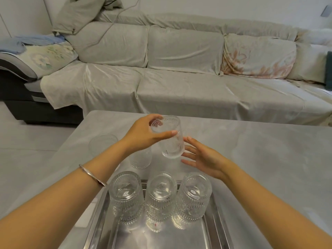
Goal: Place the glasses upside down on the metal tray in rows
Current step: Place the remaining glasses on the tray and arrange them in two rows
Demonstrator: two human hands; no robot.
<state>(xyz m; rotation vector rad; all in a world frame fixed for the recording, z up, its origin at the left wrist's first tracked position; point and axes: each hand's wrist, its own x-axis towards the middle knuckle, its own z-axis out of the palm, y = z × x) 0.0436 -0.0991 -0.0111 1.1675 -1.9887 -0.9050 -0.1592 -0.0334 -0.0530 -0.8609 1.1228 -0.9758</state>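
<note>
The ribbed glass (169,137) you held sat tilted in the air above the grey table (251,150), its rim pinched between the thumb and fingers of your left hand (143,135), which wore a silver bangle (91,175) at the wrist. Left of it, two more clear glasses (103,143) stood on the table, one partly hidden behind your left arm. Below, three textured glasses (125,194) stood upside down in a row on the shiny metal tray (100,218). Your right hand (204,158) was spread open, empty, its fingertips just beside the held glass's base.
</note>
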